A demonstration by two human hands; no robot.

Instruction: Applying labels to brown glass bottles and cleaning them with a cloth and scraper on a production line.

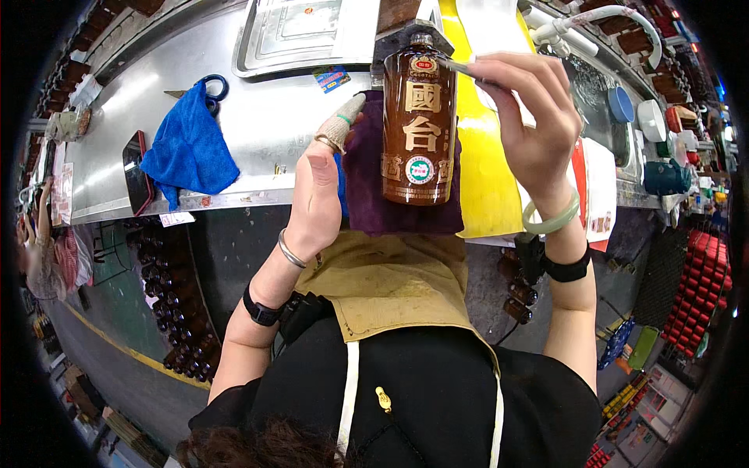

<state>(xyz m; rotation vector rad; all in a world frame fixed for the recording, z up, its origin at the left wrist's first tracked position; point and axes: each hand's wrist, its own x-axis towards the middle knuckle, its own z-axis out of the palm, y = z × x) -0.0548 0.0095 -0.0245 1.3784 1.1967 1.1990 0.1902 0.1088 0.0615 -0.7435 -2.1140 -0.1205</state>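
With the right hand (pixel 541 121), pinches a thin grey piece (pixel 460 69) between nearly closed fingertips, at the shoulder of the bottle (pixel 419 117). Has the left hand (pixel 316 191) part open beside the purple cloth (pixel 363 175); cannot tell whether gripping it. Has the bottle on that cloth, near the edge of the desk (pixel 261 132).

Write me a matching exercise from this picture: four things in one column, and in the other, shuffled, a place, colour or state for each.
Column one
1. Brown bottle
2. Blue cloth
3. Metal tray
4. Right hand

Column two
A. Pinching a slim grey tool
B. Silvery, at the picture's top edge
C. Against a dark purple cloth
D. Bunched on the bench, next to scissors

Right pairs: 1-C, 2-D, 3-B, 4-A
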